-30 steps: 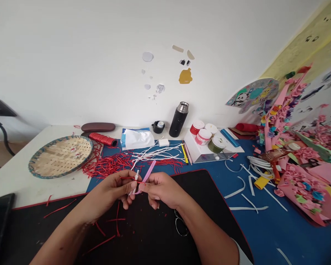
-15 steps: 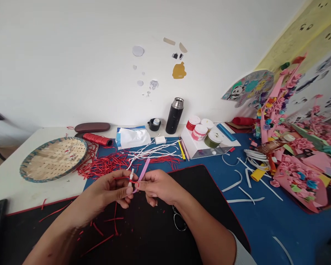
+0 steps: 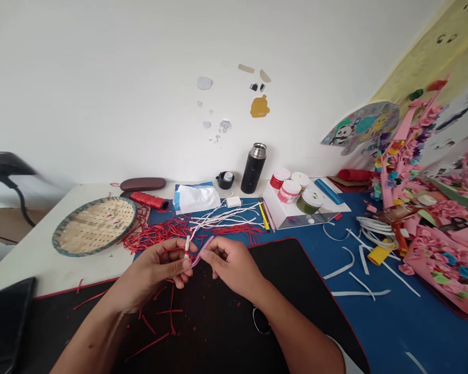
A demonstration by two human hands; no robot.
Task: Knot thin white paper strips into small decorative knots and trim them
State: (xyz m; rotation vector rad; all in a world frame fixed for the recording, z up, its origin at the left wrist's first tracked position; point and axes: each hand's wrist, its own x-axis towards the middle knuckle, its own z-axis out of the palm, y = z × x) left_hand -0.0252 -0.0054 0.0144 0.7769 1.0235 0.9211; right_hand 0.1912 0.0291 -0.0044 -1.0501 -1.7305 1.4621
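Observation:
My left hand (image 3: 152,270) is closed, pinching a small white strip (image 3: 187,245) upright between thumb and fingers. Thin red cord (image 3: 169,250) runs over its fingers and around the strip. Beside it, my right hand (image 3: 236,265) pinches the upper part of a purple strip (image 3: 201,253), whose lower end curves down to the left hand's fingertips. How that lower end meets the white strip is too small to make out. Both hands are above a black mat (image 3: 288,291), with red cord scraps (image 3: 171,311) lying below the left one.
Behind the hands lie red cords (image 3: 159,234) and white cords (image 3: 226,217). A woven basket (image 3: 89,228) and red spool (image 3: 150,200) are left. Paint jars (image 3: 289,192) and a black flask (image 3: 253,169) stand behind; white strips (image 3: 339,265) and pink paper flowers (image 3: 432,249) are right.
My right fingers have moved up the purple strip, which now bends and leans lower instead of standing straight up. The left hand keeps its pinch. The whole view has shifted slightly.

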